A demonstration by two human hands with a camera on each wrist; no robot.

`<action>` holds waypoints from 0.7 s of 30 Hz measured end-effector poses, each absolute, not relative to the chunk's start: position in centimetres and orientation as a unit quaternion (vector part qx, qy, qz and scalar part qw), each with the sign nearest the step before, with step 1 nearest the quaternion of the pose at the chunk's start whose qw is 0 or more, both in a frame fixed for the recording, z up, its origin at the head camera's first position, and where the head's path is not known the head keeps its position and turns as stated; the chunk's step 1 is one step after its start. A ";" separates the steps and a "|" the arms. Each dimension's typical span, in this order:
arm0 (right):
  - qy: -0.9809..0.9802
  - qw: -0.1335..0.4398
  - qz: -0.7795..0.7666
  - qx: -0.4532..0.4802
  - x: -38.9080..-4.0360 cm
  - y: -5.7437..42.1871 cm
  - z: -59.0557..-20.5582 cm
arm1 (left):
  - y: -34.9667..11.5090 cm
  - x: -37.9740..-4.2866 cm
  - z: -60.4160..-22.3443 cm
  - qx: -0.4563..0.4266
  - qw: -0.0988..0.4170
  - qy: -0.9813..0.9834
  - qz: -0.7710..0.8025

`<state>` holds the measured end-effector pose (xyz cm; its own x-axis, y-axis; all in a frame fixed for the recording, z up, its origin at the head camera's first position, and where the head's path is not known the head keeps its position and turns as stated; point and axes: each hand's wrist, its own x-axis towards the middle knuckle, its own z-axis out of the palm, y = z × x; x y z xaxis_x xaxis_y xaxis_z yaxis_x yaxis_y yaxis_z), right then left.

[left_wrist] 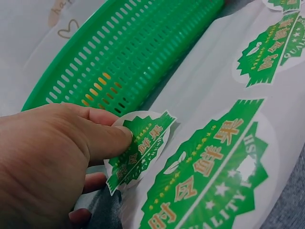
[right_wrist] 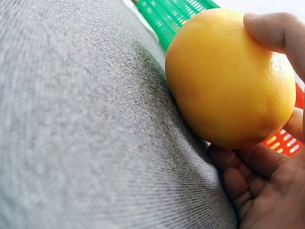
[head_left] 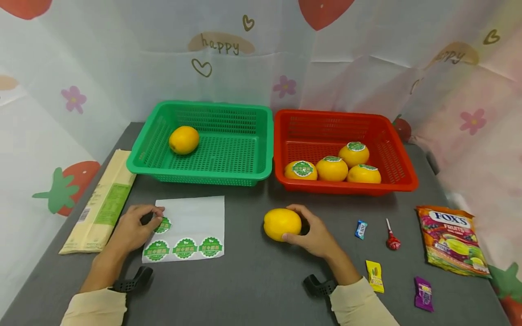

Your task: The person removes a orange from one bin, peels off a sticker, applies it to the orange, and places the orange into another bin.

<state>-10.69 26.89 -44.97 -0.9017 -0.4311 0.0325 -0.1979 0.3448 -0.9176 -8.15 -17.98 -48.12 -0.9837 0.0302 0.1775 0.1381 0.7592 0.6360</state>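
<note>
My left hand (head_left: 135, 225) is at the left edge of a white sticker sheet (head_left: 195, 213). Its thumb and finger pinch a round green-and-white sticker (left_wrist: 143, 143), seen up close in the left wrist view. Three more stickers (head_left: 185, 248) line the sheet's near edge. To the right, my right hand (head_left: 311, 233) grips a yellow-orange orange (head_left: 281, 224) from its right side, low over the grey table (head_left: 253, 285). In the right wrist view the thumb lies on the orange (right_wrist: 228, 81) and fingers curl beneath it. No sticker shows on its visible sides.
Behind the sheet stands a green basket (head_left: 200, 174) with one orange (head_left: 184, 140). Beside it, a red basket (head_left: 342, 186) holds several stickered oranges (head_left: 354, 155). A long cream packet (head_left: 99, 203) lies at left; small candies (head_left: 375, 276), a lollipop (head_left: 393, 242) and a Fox's bag (head_left: 452, 240) at right.
</note>
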 end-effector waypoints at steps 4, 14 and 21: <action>0.813 0.109 -0.539 -0.192 -10.8 27.0 -44.9 | -17.6 -8.3 -48.0 -0.044 0.094 -0.930 -0.352; 0.812 0.107 -0.537 -0.201 -10.9 27.0 -45.0 | -15.8 -8.6 -46.6 -0.054 0.130 -0.912 -0.385; 0.818 0.114 -0.530 -0.193 -10.7 26.8 -44.8 | -13.4 -8.9 -44.8 -0.091 0.092 -0.878 -0.462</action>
